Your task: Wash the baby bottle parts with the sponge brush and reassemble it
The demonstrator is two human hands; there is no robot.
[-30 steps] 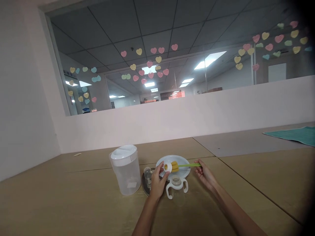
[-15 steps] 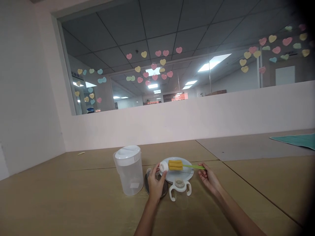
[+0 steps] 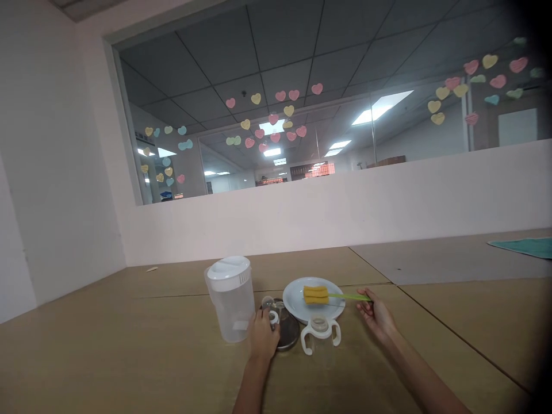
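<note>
My right hand (image 3: 377, 316) pinches the green handle of a bottle brush with a yellow sponge head (image 3: 316, 295). The sponge is over the white plate (image 3: 291, 305); whether it touches the plate I cannot tell. My left hand (image 3: 263, 338) is closed on a white ring-shaped bottle cap (image 3: 273, 317), at the left side of a dark round tray (image 3: 292, 334). A clear domed cover (image 3: 267, 302) and another small clear piece (image 3: 280, 309) stand by its fingertips. Between my hands, a clear baby bottle with two white handles (image 3: 319, 329) stands upright, its mouth uncovered.
A translucent pitcher (image 3: 235, 302) with a white lid stands left of my left hand. At the far right lies a green cloth (image 3: 524, 247). A small flat scrap (image 3: 152, 269) rests near the wall. Behind the table, a wall holds a window with heart-shaped notes.
My left hand has moved down and left from the sponge, carrying the white cap to the dark tray. My right hand still holds the brush over the plate. The view has shifted slightly.
</note>
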